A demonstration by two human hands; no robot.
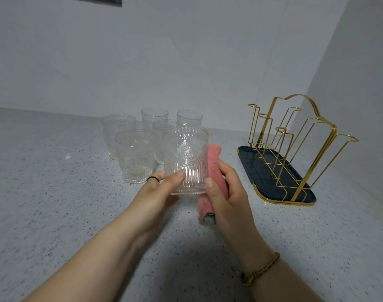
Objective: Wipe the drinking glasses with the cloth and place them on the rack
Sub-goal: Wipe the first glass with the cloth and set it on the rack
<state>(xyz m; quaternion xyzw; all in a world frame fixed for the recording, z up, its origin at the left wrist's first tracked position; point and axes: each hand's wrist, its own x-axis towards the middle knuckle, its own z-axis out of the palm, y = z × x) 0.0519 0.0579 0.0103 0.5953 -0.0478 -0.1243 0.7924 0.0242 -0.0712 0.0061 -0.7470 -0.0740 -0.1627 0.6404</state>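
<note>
Single head-worn wide-angle camera looking forward and down, sitting close over counter (55,203), wall corner lying toward 1 o'clock.

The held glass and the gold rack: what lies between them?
In the head view, the pink cloth in the right hand lies against the glass; then bare speckled counter up to the rack.

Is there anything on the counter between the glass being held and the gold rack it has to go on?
Nothing visible blocks it. The held glass is in the left hand, with the pink cloth in the right hand against its right side. The speckled counter towards the rack is bare, its prongs free.
</note>
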